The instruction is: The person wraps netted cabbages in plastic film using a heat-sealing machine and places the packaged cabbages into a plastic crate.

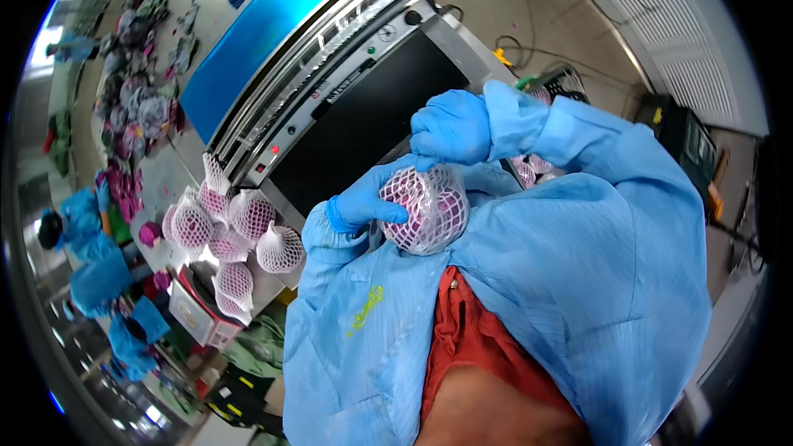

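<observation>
Close to my chest, my left hand (368, 198), in a blue glove, is wrapped round the side of a round pink fruit (425, 211). White foam netting covers the fruit, and a shiny clear plastic layer shows over the netting. Just above it is my right hand (450, 126), also gloved in blue and closed like a fist. Its fingertips are hidden, so I cannot make out what is in them. Behind both hands stands a machine with a black flat surface (372, 107) and a control strip of buttons (347, 87).
Several netted fruits (231, 223) lie to the left, beside a cardboard box (202, 310). A blue sheet (273, 25) lies across the machine's back. More netted fruit (533, 169) shows beyond my right sleeve. Co-workers in blue (91, 231) are at far left. Cables (529, 49) run behind.
</observation>
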Motion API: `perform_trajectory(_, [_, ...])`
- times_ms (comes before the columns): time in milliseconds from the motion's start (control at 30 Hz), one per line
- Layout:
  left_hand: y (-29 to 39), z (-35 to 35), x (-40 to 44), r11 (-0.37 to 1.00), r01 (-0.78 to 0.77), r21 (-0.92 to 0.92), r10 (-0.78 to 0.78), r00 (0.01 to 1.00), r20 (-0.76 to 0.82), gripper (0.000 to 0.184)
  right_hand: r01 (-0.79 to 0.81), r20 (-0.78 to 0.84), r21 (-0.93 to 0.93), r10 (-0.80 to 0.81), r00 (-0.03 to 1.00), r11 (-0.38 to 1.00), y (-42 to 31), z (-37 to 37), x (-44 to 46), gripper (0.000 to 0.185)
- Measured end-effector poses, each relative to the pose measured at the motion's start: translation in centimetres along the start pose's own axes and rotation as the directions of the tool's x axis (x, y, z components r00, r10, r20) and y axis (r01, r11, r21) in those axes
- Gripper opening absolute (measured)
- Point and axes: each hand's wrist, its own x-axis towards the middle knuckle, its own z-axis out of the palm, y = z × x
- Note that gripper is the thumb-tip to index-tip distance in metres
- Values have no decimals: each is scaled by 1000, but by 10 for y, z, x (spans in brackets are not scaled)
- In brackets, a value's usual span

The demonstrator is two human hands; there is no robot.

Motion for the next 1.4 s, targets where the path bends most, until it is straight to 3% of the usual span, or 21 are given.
perform_trajectory(67, [1,9,-1,989,135,55,-138,989,60,89,10,83,36,-13,996,999,-21,-2,7,27])
perform_trajectory(133, [-6,15,4,966,81,244,-117,984,137,88,85,104,76,-93,990,993,-39,5,13,30])
perform_trajectory(233, [-25,29,-6,954,123,273,-166,976,140,88,-112,140,126,94,986,986,-71,27,10,25])
perform_trajectory(300, [-42,39,-13,961,175,214,-199,975,96,90,-224,-29,314,246,969,923,-86,59,-13,27])
perform_trajectory(333, [-37,54,-15,946,247,209,-268,960,78,98,-232,-104,425,302,948,875,-97,65,-20,29])
perform_trajectory(400, [-49,66,-15,971,152,184,-154,988,-7,107,-262,-209,544,431,878,797,-112,75,-37,30])
perform_trajectory(500, [-70,77,-6,958,-31,285,30,1000,6,135,-265,-87,875,671,737,405,-137,93,-57,25])
perform_trajectory(567, [-66,109,-2,966,-19,257,36,997,-64,132,-214,18,970,838,546,119,-150,112,-64,25])
perform_trajectory(633, [-81,103,4,887,-114,447,138,990,-21,120,175,-192,977,859,474,121,-149,145,-72,23])
perform_trajectory(700, [-89,105,18,792,-202,576,211,976,52,106,206,42,967,889,455,-152,-153,166,-91,17])
perform_trajectory(833, [-107,91,56,759,-268,594,60,936,346,67,216,-74,976,918,390,-14,-165,191,-138,23])
perform_trajectory(867, [-114,100,68,795,-231,562,100,962,254,56,153,80,980,952,296,-129,-169,202,-154,29])
perform_trajectory(967, [-157,85,100,960,250,127,-224,957,-187,48,-82,-27,996,998,56,31,-196,191,-203,46])
perform_trajectory(1033, [-182,103,152,888,378,-261,-449,835,-318,43,-260,-123,961,989,-79,98,-213,178,-240,59])
perform_trajectory(1067, [-199,104,176,873,380,-307,-469,825,-313,43,-346,-178,930,974,-141,120,-219,175,-259,66])
perform_trajectory(1133, [-253,93,229,839,416,-349,-521,799,-300,45,-557,-61,825,966,-252,-94,-217,210,-313,78])
perform_trajectory(1167, [-280,91,261,801,415,-432,-558,778,-288,45,0,-39,999,938,-346,42,-206,260,-330,72])
perform_trajectory(1233, [-328,85,325,803,554,-220,-596,747,-294,51,348,57,934,930,-364,79,-190,258,-396,68])
perform_trajectory(1300, [-353,102,391,820,571,-31,-555,782,-283,56,488,99,863,905,-415,129,-175,288,-461,58])
perform_trajectory(1333, [-333,133,424,702,709,74,-610,651,-452,56,574,140,802,884,-446,163,-164,315,-496,55])
perform_trajectory(1400, [-394,91,458,705,510,494,-347,855,-386,49,749,226,627,871,-437,213,-143,348,-562,48])
